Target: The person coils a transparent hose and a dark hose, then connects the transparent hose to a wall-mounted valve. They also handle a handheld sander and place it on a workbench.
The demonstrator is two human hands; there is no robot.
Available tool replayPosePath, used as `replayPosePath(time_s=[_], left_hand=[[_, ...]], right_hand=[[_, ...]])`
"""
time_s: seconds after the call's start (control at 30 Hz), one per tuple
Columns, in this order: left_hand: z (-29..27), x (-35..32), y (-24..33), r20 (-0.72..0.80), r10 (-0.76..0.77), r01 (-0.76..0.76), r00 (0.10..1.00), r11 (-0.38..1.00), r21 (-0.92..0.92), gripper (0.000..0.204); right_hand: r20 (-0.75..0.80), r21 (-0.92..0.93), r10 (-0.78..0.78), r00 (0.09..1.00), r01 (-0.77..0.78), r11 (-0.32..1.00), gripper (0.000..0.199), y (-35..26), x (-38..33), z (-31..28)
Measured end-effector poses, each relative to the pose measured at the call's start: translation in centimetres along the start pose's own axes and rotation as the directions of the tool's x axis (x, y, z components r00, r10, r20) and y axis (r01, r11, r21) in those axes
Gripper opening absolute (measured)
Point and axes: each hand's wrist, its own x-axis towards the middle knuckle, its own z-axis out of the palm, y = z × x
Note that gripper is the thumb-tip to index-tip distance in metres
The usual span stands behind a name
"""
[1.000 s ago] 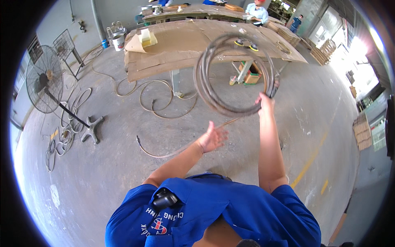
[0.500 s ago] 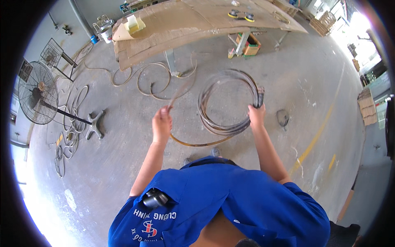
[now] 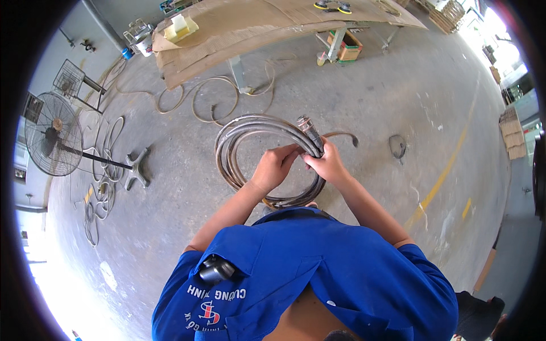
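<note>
A coiled brown-grey hose (image 3: 226,149) hangs in loops in front of my body. My right hand (image 3: 329,163) is closed around the bundled loops on the coil's right side. A ridged metal-ended fitting (image 3: 307,126) sticks up just above that hand. My left hand (image 3: 274,169) reaches across the coil's opening, its fingers pinched on the hose right beside my right hand; part of the fingertips is hidden. A loose hose end with a dark tip (image 3: 355,140) juts out to the right past my right hand.
A cardboard-covered table (image 3: 244,37) stands ahead, with sanders (image 3: 333,7) on it and a box (image 3: 348,46) beneath. More hose (image 3: 213,108) lies looped on the floor before it. A pedestal fan (image 3: 57,133) and tangled cables (image 3: 105,170) are at left; a small wire loop (image 3: 397,146) lies right.
My left hand has swung right, from the coil's left side to my right hand, bringing the hose along. The coil has shifted left and nearer, and a hose end now sticks out at right.
</note>
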Motion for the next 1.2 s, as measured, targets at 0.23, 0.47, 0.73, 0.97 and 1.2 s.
replayPosePath(time_s=[0.23, 0.47, 0.73, 0.97, 1.2], left_hand=[[-6.0, -0.3, 7.0, 0.209, 0.063, -0.096, 0.976, 0.984, 0.151, 0.028], [-1.9, 8.2, 5.8, 0.631, -0.050, 0.057, 0.774, 0.998, 0.008, 0.026], [-6.4, 14.9, -7.1, 0.125, -0.564, 0.502, 0.817, 0.587, -0.635, 0.030], [-2.8, 16.4, 0.5, 0.026, -0.279, 0.277, 0.960, 0.930, -0.243, 0.044], [10.6, 19.4, 11.4, 0.196, 0.265, -0.329, 0.944, 0.804, 0.495, 0.020]], right_hand=[[0.026, -0.498, -0.325, 0.945, 0.294, 0.816, 0.036, -0.6, -1.0, -0.9], [0.368, -0.593, -0.295, 0.882, 0.467, 0.656, 0.045, -1.1, -2.0, -2.2], [-0.290, -0.275, -0.139, 0.947, 0.056, 0.960, 0.028, 0.7, -3.4, -15.6], [-0.455, 0.366, 0.353, 0.818, -0.190, 0.911, 0.026, 2.3, -3.2, -27.0], [-0.388, 0.018, 0.081, 0.918, -0.080, 0.997, 0.020, 0.6, -1.6, -31.5]])
